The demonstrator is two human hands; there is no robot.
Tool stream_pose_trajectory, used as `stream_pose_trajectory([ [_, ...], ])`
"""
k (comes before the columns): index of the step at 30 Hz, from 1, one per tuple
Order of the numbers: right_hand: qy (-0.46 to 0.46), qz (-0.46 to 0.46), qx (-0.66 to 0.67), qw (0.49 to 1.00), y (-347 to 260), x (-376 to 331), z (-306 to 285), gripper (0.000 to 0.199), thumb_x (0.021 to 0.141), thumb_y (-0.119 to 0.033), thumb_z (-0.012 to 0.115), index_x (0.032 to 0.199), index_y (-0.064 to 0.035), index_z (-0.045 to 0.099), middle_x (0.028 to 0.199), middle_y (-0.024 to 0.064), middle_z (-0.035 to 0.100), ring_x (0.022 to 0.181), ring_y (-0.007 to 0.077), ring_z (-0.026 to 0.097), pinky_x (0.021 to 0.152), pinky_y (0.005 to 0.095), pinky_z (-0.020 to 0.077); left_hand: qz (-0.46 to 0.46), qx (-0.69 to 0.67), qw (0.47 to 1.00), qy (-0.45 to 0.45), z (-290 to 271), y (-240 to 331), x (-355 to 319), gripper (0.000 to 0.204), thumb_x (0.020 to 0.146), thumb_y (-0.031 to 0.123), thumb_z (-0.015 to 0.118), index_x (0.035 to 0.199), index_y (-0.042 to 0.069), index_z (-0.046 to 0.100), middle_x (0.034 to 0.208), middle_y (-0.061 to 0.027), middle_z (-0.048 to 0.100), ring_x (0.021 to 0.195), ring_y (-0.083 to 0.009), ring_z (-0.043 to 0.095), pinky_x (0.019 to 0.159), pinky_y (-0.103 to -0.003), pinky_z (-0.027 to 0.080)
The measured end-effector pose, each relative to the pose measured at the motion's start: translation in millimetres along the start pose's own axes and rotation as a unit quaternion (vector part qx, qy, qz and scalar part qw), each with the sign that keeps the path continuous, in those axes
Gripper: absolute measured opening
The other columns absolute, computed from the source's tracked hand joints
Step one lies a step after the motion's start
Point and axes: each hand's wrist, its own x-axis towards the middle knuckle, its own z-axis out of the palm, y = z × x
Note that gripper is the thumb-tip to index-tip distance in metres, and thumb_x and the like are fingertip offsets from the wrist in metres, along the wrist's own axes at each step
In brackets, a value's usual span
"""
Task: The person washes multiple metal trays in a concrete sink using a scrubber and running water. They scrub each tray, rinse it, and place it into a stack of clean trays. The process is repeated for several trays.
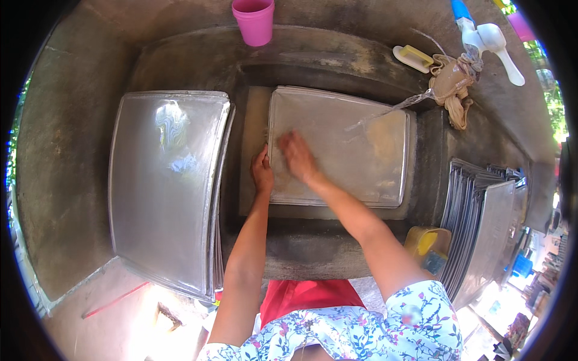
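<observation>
A flat rectangular metal tray [343, 156] lies in the concrete basin in front of me, with more tray edges showing beneath it. My left hand [262, 172] is closed on its left rim. On the tray's surface, near that rim, my right hand [297, 157] presses down. Motion smears its fingers, so whether anything is under them cannot be made out. A thin stream of water [391, 109] falls onto the tray's upper right from a white tap [486, 39], whose outlet has a brown cloth [453, 81] around it.
Left of the basin leans a stack of wet metal trays [162, 186]. Several more trays [466, 222] stand on edge at the right. A pink bucket [253, 23] and a yellow-handled brush [414, 58] rest on the back ledge. A yellowish container [428, 243] sits at the front right.
</observation>
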Motion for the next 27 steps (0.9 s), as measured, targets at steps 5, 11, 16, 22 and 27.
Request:
stream_pose_trajectory([
  [5, -0.034, -0.060, 0.004, 0.998, -2.3, -34.7, -51.2, 0.037, 0.079, -0.006, 0.046, 0.115, -0.0012, 0.057, 0.123, 0.0143, 0.052, 0.123, 0.0370, 0.040, 0.104, 0.0472, 0.0326, -0.059, -0.046, 0.991, -0.107, -19.8, -10.5, 6.5, 0.039, 0.085, -0.003, 0.049, 0.119, 0.011, 0.060, 0.092, -0.0088, 0.061, 0.085, -0.0186, 0.056, 0.082, -0.029, 0.044],
  [11, 0.049, 0.014, 0.030, 0.998, 28.4, 70.3, 2.5, 0.036, 0.077, -0.005, 0.049, 0.112, -0.0008, 0.057, 0.123, 0.0147, 0.052, 0.125, 0.0381, 0.037, 0.106, 0.0468, 0.0289, -0.122, -0.082, 0.977, -0.155, -25.1, -11.0, 16.4, 0.045, 0.083, -0.008, 0.040, 0.118, 0.011, 0.062, 0.088, -0.0049, 0.061, 0.082, -0.0126, 0.054, 0.079, -0.024, 0.043],
  [16, -0.001, -0.131, 0.106, 0.986, -41.0, -42.9, -12.0, 0.034, 0.075, -0.003, 0.051, 0.109, -0.0013, 0.059, 0.120, 0.0151, 0.053, 0.126, 0.0358, 0.038, 0.106, 0.0460, 0.0316, -0.156, -0.130, 0.962, -0.182, -25.9, -5.4, 21.9, 0.047, 0.081, -0.009, 0.037, 0.116, 0.010, 0.062, 0.088, -0.0057, 0.061, 0.082, -0.0145, 0.056, 0.078, -0.025, 0.044],
  [22, 0.000, 0.001, 0.038, 0.999, -3.0, -26.5, -53.0, 0.030, 0.077, -0.002, 0.052, 0.106, -0.0018, 0.060, 0.118, 0.0162, 0.053, 0.121, 0.0350, 0.044, 0.101, 0.0452, 0.0374, -0.172, -0.007, 0.961, -0.217, -26.6, -11.2, 27.6, 0.043, 0.085, 0.001, 0.036, 0.121, 0.009, 0.058, 0.101, -0.0030, 0.058, 0.078, -0.0174, 0.055, 0.079, -0.029, 0.046],
  [27, -0.011, -0.153, 0.058, 0.986, -57.5, -49.8, -10.8, 0.031, 0.081, -0.003, 0.049, 0.110, -0.0017, 0.060, 0.115, 0.0163, 0.056, 0.118, 0.0340, 0.047, 0.100, 0.0435, 0.0389, -0.022, 0.129, 0.977, -0.168, -17.0, 2.0, 31.9, 0.032, 0.079, 0.000, 0.048, 0.108, 0.004, 0.062, 0.103, -0.0193, 0.061, 0.100, -0.0348, 0.056, 0.085, -0.040, 0.046],
])
